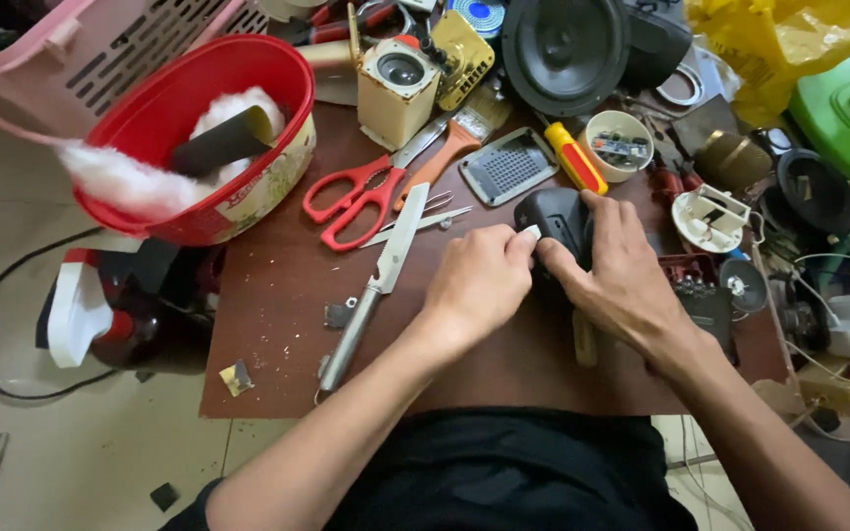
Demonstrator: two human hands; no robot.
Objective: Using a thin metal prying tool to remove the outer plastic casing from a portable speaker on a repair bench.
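Note:
A small black plastic device (555, 218) sits on the brown table (277, 354) in front of me. My right hand (614, 264) wraps over its right side and grips it. A small white piece (530, 233) is pinched between the fingertips of my left hand (476, 283) and pressed against the device's left edge. The lower part of the device is hidden under my hands.
Red-handled scissors (356, 195), a long knife (378, 285), tweezers (423, 221), a brush (455, 143), a metal grille (509, 167) and a yellow-and-red screwdriver (576, 157) lie beyond my hands. A red tub (238, 206) with cotton stands far left. Parts and cables (828, 295) crowd the right.

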